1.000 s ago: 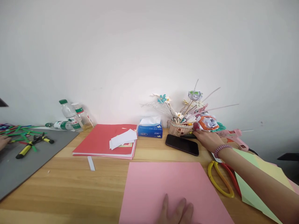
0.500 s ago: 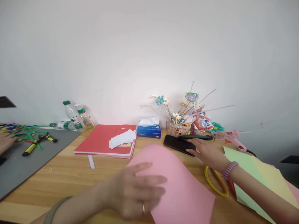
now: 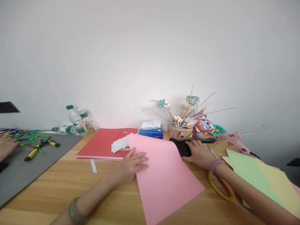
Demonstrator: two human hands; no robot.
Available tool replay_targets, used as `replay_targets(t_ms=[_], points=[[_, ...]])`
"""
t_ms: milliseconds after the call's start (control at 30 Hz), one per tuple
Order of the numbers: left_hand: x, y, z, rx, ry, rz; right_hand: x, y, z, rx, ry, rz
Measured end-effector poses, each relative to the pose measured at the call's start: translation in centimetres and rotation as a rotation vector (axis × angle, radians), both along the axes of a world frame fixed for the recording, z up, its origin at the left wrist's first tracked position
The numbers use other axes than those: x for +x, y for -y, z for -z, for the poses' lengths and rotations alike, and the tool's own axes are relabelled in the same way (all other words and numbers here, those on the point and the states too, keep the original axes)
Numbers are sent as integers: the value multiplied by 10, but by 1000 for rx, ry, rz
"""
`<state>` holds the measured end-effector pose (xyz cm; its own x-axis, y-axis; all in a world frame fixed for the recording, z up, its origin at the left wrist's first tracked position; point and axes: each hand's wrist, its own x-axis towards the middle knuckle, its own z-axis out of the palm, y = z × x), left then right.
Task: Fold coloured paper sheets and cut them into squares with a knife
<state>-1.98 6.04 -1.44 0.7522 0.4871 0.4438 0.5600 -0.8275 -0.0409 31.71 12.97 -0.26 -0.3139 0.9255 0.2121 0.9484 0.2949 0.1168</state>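
A sheet of pink paper (image 3: 164, 178) lies across the wooden table, its far edge slightly raised and reaching over the corner of a red paper stack. My left hand (image 3: 132, 165), wearing a ring, rests on its left edge with fingers stretched out over it. At the sheet's upper right, my right hand (image 3: 200, 153) grips the right end of a black phone (image 3: 181, 147), thumb on the near side and fingers on the far side. Part of the phone is hidden by the paper. Yellow-handled scissors (image 3: 221, 189) lie beneath my right wrist.
Behind are a red paper stack (image 3: 100, 143) with white slips (image 3: 120, 144), a tissue pack (image 3: 151, 132), a flower basket (image 3: 180, 132) and a pink glue gun (image 3: 231, 139). Green and yellow sheets (image 3: 253, 175) lie right. Another person's hand (image 3: 8, 148) is left, by pliers (image 3: 39, 148) on a grey mat.
The pink sheet has gone from curved and lifted to lying flatter, further forward. My left hand moved forward and left onto its edge. My right hand has closed around the phone's end.
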Motion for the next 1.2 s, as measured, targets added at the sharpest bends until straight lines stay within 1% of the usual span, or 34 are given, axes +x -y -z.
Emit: replay_targets(t_ms=[67,133,200,300,367,433,533,633,733,800,867,967,1100,1200], points=[[4,3,0,73,16,62,-5,7,-3,35,-12,17],[6,5,0,108,44,98,-9,13,-6,78,-38,40],[7,7,2,101,70,124,-12,17,-8,122,-79,67],[7,8,4,34,62,170,-16,21,-12,169,-176,105],[7,8,5,-6,44,184,-21,20,-17,178,-249,77],[7,9,5,-22,37,186,-33,15,-27,172,-305,-16],[6,9,6,-33,32,187,-61,-8,-44,144,-339,-184],[3,12,4,-99,6,198,-92,-45,-56,88,-330,-304],[1,14,2,-189,-22,238,-115,-80,-54,39,-297,-383],[0,15,1,-232,-42,251,-121,-94,-49,46,-284,-400],[-1,15,2,-262,-54,240,-119,-97,-44,80,-290,-395],[-5,14,5,-292,-40,204,-98,-80,-42,120,-296,-404],[-8,8,8,-314,16,139,-49,-31,-40,86,-191,-510],[-8,3,6,-344,87,90,-13,14,-30,53,-104,-580]])
